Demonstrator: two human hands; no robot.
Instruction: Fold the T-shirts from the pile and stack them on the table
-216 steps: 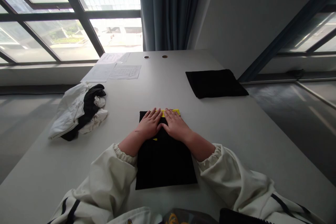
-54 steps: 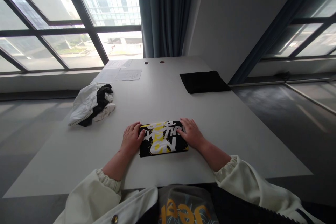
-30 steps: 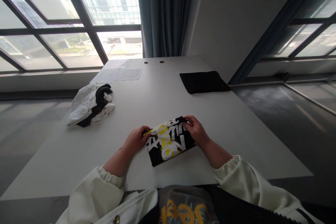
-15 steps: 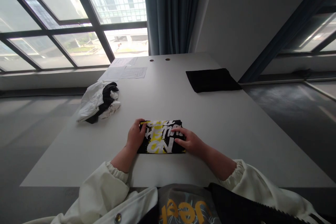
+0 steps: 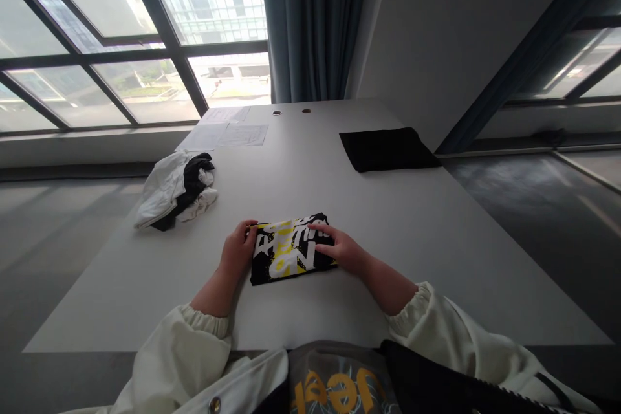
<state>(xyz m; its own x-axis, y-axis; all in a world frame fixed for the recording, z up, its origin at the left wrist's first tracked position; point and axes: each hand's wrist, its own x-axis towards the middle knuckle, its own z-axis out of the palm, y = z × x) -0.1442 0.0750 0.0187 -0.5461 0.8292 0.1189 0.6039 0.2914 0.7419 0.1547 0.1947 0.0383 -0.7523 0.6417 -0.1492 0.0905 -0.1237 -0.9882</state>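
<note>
A folded black cloth with white and yellow lettering lies on the white table near its front edge, slightly tilted, its right end farther from me. My left hand grips its left end, fingertips on the upper left corner. On the right end rests my right hand, fingers over the print and slightly apart, the thumb side at the edge and partly hidden. Both hands are in contact with the cloth.
A crumpled pile of white and black clothing lies at the left table edge. Behind it are paper sheets. A folded black cloth lies at the back right of the white table.
The printed cloth has turned slightly, its right end moving away from me and its left end a little left. Both hands have shifted left with it. The whole view has shifted slightly.
</note>
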